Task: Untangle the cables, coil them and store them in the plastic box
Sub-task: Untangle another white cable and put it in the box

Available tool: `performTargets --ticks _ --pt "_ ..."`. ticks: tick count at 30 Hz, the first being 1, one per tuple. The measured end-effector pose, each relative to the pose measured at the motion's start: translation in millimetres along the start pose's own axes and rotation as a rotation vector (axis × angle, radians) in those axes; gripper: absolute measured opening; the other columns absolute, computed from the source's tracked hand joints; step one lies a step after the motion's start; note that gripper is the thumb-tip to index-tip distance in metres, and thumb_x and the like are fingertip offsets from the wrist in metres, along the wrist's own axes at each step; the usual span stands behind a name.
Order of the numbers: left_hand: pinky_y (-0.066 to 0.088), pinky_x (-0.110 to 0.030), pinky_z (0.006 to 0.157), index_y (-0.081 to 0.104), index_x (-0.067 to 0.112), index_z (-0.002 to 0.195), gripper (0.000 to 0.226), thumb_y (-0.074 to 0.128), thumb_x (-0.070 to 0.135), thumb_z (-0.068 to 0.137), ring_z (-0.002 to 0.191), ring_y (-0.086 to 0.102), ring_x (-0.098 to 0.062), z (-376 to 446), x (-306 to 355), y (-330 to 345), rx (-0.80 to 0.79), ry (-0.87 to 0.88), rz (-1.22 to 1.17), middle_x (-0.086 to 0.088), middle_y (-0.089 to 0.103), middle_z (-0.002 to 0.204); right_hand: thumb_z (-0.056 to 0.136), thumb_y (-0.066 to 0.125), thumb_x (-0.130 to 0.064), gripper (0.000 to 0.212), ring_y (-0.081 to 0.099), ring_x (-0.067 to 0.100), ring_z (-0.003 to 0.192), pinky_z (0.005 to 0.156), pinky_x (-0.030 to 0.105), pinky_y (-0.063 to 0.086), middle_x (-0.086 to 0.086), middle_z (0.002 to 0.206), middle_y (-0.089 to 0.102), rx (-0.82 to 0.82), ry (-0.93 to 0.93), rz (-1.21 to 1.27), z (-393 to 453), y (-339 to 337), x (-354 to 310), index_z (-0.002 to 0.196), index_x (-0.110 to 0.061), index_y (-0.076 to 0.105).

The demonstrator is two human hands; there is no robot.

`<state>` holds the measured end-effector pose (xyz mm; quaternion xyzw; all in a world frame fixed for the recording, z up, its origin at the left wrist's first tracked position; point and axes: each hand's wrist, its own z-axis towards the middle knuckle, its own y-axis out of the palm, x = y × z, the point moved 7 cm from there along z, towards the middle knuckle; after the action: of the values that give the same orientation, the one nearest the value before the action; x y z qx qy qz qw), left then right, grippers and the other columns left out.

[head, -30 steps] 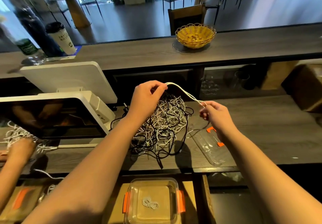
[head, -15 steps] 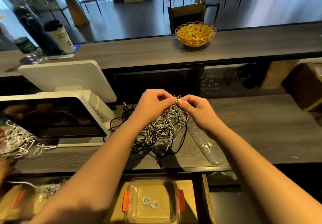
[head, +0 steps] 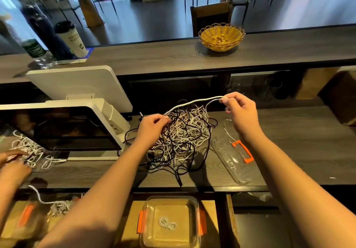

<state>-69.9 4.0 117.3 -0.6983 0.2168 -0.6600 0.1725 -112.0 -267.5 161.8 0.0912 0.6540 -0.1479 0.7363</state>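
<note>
A tangled heap of black and white cables lies on the dark wooden counter. My left hand pinches a white cable at the heap's left top. My right hand pinches the same cable's folded end, raised up and to the right, so the doubled strand stretches between both hands. A clear plastic box with orange clips sits on a lower shelf in front, with a small white coil inside. Its clear lid with an orange clip lies right of the heap.
A white point-of-sale screen stands left of the heap. Another person's hands work a second cable tangle at far left. A yellow woven basket, a paper cup and bottles stand on the upper counter.
My hands were together over the heap half a second ago. My right hand has since pulled up and to the right, drawing the white cable out, while my left hand stayed at the heap.
</note>
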Motion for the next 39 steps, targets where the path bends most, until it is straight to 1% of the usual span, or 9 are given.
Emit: performTargets --ticks 8,11,14,20,23,26,29,34,39 --pt "0.051 -0.031 0.069 0.077 0.034 0.088 0.015 0.066 0.025 0.094 0.07 0.06 -0.004 -5.9 104.8 -24.8 0.095 0.262 -0.109 0.004 0.072 0.077 0.093 0.067 -0.019 0.005 0.061 0.013 0.086 0.067 0.02 0.042 -0.003 0.087 0.068 -0.033 0.212 -0.229 9.9 7.2 46.2 0.093 -0.019 0.072" --pt "0.05 -0.018 0.071 0.08 0.026 0.093 0.012 0.068 0.024 0.092 0.075 0.063 0.005 -9.3 129.0 -26.4 0.112 0.308 -0.033 0.014 0.073 0.085 0.097 0.06 -0.017 0.021 0.063 0.014 0.104 0.082 0.023 0.048 -0.001 0.106 0.069 -0.055 0.137 -0.289 5.9 12.7 30.0 0.114 -0.014 0.071" --pt "0.048 -0.025 0.065 0.08 0.025 0.092 0.013 0.068 0.028 0.092 0.072 0.064 -0.007 -14.9 135.6 -13.2 0.043 0.312 0.113 0.007 0.074 0.082 0.101 0.048 -0.021 0.03 0.059 0.007 0.115 0.098 0.024 0.046 -0.004 0.123 0.066 -0.143 -0.022 -0.163 -5.5 28.9 -10.0 0.126 -0.018 0.065" --pt "0.044 -0.026 0.062 0.074 0.019 0.079 0.016 0.064 0.021 0.091 0.065 0.058 -0.009 -24.8 118.3 12.9 -0.038 0.274 0.219 0.004 0.067 0.071 0.099 0.057 -0.03 0.018 0.058 0.008 0.071 0.069 0.033 0.053 0.004 0.082 0.066 -0.419 -0.044 -0.197 -26.7 53.4 -44.2 0.101 -0.016 0.069" --pt "0.04 -0.022 0.056 0.072 0.019 0.077 0.017 0.065 0.023 0.092 0.062 0.056 -0.009 -20.9 97.9 18.2 -0.013 0.239 0.22 0.006 0.064 0.067 0.098 0.06 -0.027 0.018 0.049 0.002 0.059 0.061 0.028 0.044 -0.006 0.067 0.058 -0.387 -0.059 -0.242 -26.2 44.3 -37.9 0.087 -0.019 0.071" --pt "0.035 -0.022 0.054 0.069 0.015 0.075 0.021 0.064 0.022 0.094 0.057 0.049 -0.008 -10.4 53.2 25.9 -0.029 0.12 0.243 0.007 0.058 0.063 0.1 0.058 -0.027 0.022 0.05 0.013 0.061 0.062 0.035 0.044 0.01 0.067 0.057 -0.301 -0.098 -0.137 -25.2 33.7 -38.9 0.08 -0.023 0.068" --pt "0.041 -0.027 0.065 0.075 0.01 0.081 0.017 0.066 0.018 0.093 0.063 0.052 -0.014 -0.7 -9.4 23.0 -0.04 -0.107 0.148 0.002 0.065 0.07 0.1 0.056 -0.028 0.024 0.05 0.015 0.062 0.064 0.038 0.046 0.021 0.077 0.061 -0.203 -0.139 -0.084 -19.8 22.3 -43.0 0.078 -0.025 0.067" --pt "0.054 -0.038 0.095 0.076 0.021 0.084 0.017 0.068 0.008 0.093 0.091 0.065 -0.018 3.7 -68.1 5.2 0.013 -0.3 -0.167 -0.008 0.076 0.101 0.101 0.055 -0.025 0.026 0.048 0.017 0.064 0.064 0.037 0.044 0.002 0.067 0.056 -0.041 -0.094 -0.005 -10.8 0.7 -36.9 0.079 -0.025 0.068" --pt "0.036 -0.02 0.061 0.074 0.016 0.085 0.028 0.055 0.027 0.102 0.054 0.044 -0.008 5.4 -28.0 -25.4 0.171 -0.176 -0.301 0.009 0.052 0.055 0.103 0.053 -0.024 0.024 0.05 0.002 0.062 0.06 0.017 0.048 -0.011 0.063 0.055 0.129 -0.004 -0.049 1.9 -22.4 -14.1 0.086 -0.016 0.069"
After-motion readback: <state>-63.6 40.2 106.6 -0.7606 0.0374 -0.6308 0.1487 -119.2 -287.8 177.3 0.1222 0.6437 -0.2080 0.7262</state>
